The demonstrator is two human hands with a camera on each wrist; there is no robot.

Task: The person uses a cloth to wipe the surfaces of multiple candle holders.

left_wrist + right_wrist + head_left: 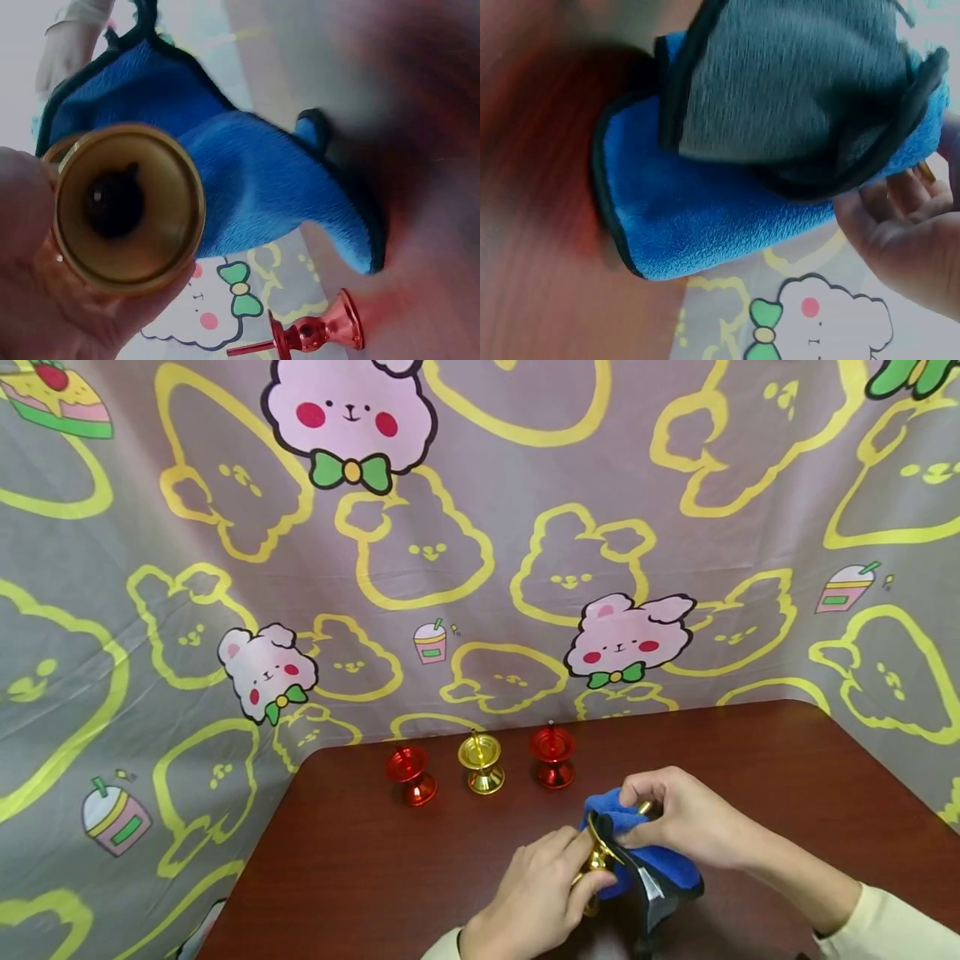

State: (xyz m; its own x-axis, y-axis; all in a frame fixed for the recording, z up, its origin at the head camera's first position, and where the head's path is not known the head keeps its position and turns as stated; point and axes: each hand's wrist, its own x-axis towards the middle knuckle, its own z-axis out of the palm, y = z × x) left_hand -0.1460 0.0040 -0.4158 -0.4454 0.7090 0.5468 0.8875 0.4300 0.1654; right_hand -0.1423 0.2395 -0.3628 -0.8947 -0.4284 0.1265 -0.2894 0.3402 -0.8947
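Observation:
My left hand (pixel 536 889) grips a gold candle holder (pixel 599 858), tilted over the front of the table. Its hollow round base (pixel 176 217) faces the camera in the left wrist view. A blue cloth with a grey side and black edging (pixel 671 865) wraps around the upper part of the holder. With its thumb and fingers, my right hand (pixel 697 822) pinches the cloth around the holder's spike; a gold tip (pixel 927 172) shows beside the fingers. The rest of the cloth (pixel 705 225) hangs down below the right hand. Part of the holder's dish is hidden by the cloth.
Along the back of the brown table (pixel 360 860) stand a red candle holder (pixel 408 768) on the left, a gold one (pixel 482 763) in the middle and another red one (pixel 552 757) on the right. A patterned curtain (pixel 495 635) hangs behind and at both sides.

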